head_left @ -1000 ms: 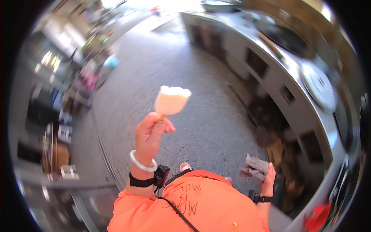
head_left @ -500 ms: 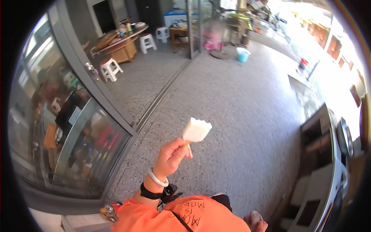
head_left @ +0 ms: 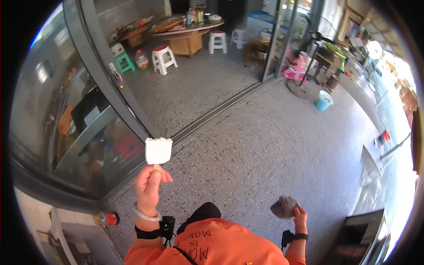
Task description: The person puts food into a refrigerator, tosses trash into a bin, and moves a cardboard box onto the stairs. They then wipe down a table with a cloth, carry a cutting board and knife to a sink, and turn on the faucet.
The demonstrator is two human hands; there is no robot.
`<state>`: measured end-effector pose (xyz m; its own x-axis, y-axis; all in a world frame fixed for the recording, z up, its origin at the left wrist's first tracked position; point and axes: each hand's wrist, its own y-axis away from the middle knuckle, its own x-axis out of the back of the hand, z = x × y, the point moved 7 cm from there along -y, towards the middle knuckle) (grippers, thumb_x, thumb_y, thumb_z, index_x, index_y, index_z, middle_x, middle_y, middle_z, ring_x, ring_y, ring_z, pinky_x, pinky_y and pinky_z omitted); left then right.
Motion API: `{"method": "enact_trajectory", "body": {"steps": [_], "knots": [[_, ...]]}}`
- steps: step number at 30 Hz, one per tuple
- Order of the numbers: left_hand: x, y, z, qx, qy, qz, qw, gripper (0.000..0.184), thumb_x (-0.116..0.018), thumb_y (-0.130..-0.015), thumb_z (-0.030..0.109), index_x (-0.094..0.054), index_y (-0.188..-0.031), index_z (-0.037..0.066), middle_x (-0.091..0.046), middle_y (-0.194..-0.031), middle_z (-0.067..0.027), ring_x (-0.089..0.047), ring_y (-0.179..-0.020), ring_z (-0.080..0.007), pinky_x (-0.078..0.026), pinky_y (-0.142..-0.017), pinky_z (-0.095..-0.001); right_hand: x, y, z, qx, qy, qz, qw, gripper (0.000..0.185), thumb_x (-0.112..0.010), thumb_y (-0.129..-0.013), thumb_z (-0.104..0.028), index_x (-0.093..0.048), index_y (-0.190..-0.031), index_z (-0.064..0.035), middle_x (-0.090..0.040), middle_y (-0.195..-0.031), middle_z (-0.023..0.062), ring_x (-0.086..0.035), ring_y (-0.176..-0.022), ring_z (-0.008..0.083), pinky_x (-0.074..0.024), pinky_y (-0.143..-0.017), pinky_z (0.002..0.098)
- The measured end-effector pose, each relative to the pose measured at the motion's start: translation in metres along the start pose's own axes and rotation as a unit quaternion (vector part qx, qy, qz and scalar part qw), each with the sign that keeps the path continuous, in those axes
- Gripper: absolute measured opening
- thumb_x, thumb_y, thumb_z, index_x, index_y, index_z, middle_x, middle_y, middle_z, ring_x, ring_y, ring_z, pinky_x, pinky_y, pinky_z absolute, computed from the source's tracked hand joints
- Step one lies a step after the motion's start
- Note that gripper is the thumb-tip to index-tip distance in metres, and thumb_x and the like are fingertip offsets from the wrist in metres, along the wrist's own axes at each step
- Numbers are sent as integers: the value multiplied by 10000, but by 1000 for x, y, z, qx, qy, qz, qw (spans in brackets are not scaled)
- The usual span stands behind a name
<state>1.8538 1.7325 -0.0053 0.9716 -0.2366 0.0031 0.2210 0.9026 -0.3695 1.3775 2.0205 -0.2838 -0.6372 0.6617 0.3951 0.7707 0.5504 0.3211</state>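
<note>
My left hand (head_left: pixel 149 185) is raised at left of centre, thumb and fingers pinched on the stick of a white ice bar (head_left: pixel 158 151). The bar stands upright with an uneven, bitten top edge. A white bangle and a black strap are around that wrist. At the lower right, my right hand (head_left: pixel 300 218) is closed on the edge of a grey-brown cloth (head_left: pixel 284 207), which hangs bunched over the floor. A black strap with a small device is on the right wrist.
A sliding door's track (head_left: pixel 216 110) crosses the speckled floor. Beyond it are a round table (head_left: pixel 185 30), a red-topped stool (head_left: pixel 164 60) and a green stool (head_left: pixel 125 62). A blue bucket (head_left: pixel 323 101) and a fan stand (head_left: pixel 304 76) are at right. A bottle (head_left: pixel 109 218) lies lower left.
The view has swung left from the counter to the doorway and room. The ice bar is still in my left hand; the cloth in my right hand, mostly out of view half a second ago, shows again.
</note>
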Motion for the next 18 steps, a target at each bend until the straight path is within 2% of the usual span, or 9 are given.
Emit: {"method": "enact_trajectory", "body": {"steps": [3,4,6,7,8,10,13,16,18], "knots": [[12,-40,-33,-9,-39,86,995,250,-448,-877,218,-466,-730,17,-490,-642,-47,-515,-602,-131,-417,-561,-255,-52,-87,-73,54,7,-6,999,221,-521,-760,-249,-590,-843,-55,-472,-602,-23,-401,-520,79,-341,-438,273],[13,-57,-47,-9,-36,95,995,250,-448,-877,218,-466,-730,17,-490,-642,-47,-515,-602,-131,-417,-561,-255,-63,-117,-79,60,12,-9,998,221,-521,-760,-249,-590,-843,-55,-472,-602,-23,-401,-520,79,-341,-438,273],[16,-103,-73,-18,-58,117,991,260,-443,-879,229,-468,-728,19,-492,-644,-48,-514,-603,-128,-414,-559,-255,-76,-170,-82,28,68,32,997,251,-527,-762,-179,-594,-810,58,-590,-679,51,-503,-661,116,-402,-580,285],[16,-132,-88,-23,-63,117,991,268,-436,-882,235,-470,-724,21,-491,-642,-48,-514,-606,-126,-411,-560,-251,-82,-187,-98,101,138,60,983,274,-539,-738,-214,-587,-749,55,-563,-605,56,-497,-630,120,-388,-543,308],[12,-161,-94,-25,-55,121,991,268,-436,-882,235,-470,-724,21,-491,-642,-48,-514,-606,-126,-411,-560,-251,-80,-221,-78,62,129,48,989,291,-538,-741,-251,-605,-794,27,-585,-656,51,-517,-640,132,-402,-536,322],[-2,-222,-104,-15,-52,109,993,265,-444,-880,229,-474,-730,13,-492,-648,-48,-514,-609,-125,-415,-566,-252,-99,-208,-150,-88,-143,55,984,239,-530,-752,-256,-601,-860,-55,-555,-704,25,-515,-637,148,-406,-518,315],[-33,-311,-126,-30,-8,73,997,254,-457,-875,220,-480,-740,5,-494,-661,-51,-514,-616,-126,-419,-571,-253,-95,-269,-167,-111,-29,86,990,254,-539,-754,-274,-600,-894,-71,-576,-765,30,-538,-652,156,-413,-504,301],[-71,-387,-156,-36,55,19,998,240,-467,-870,199,-482,-742,-3,-489,-672,-50,-516,-628,-133,-420,-579,-251,-103,-336,-155,-34,-114,104,987,227,-526,-744,-235,-594,-841,-41,-573,-730,52,-524,-593,159,-425,-487,304],[-90,-431,-181,-36,49,-1,998,222,-456,-873,181,-488,-750,-2,-485,-667,-45,-518,-631,-131,-417,-576,-247,-113,-367,-169,-54,-76,122,988,201,-513,-734,-196,-590,-787,-18,-571,-713,65,-516,-582,163,-434,-516,312]]}}
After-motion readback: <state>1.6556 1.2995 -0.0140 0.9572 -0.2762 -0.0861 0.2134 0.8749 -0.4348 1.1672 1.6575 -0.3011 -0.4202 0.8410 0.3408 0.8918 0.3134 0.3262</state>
